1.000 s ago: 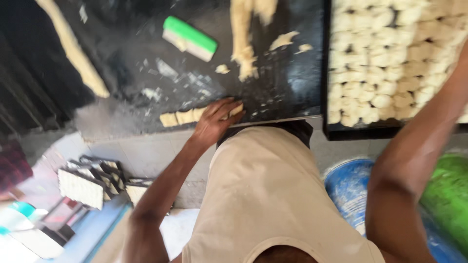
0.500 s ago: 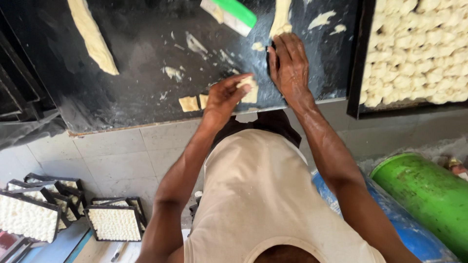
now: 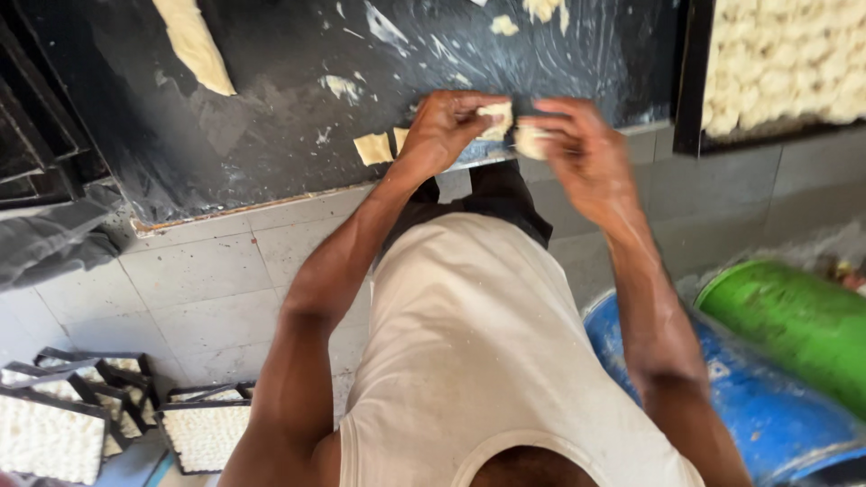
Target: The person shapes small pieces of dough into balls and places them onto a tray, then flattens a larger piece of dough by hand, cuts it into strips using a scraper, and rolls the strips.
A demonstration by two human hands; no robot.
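Observation:
My left hand (image 3: 446, 126) is closed on a small pale dough piece (image 3: 496, 119) at the front edge of the black work table (image 3: 271, 117). My right hand (image 3: 582, 149) is just to its right, fingers curled around another small dough piece (image 3: 530, 140). Two flat cut dough pieces (image 3: 373, 148) lie on the table just left of my left hand. Both hands hover over the table's front edge, close together.
A long dough strip (image 3: 194, 45) lies at the table's back left. A black tray (image 3: 690, 81) filled with shaped dough pieces sits at the right. Green (image 3: 785, 316) and blue (image 3: 767, 406) drums stand at lower right. Stacked filled trays (image 3: 54, 424) rest on the tiled floor at lower left.
My right hand came off the table surface toward me and now holds a dough piece beside the left hand. The view shifted downward, so the green scraper left the frame.

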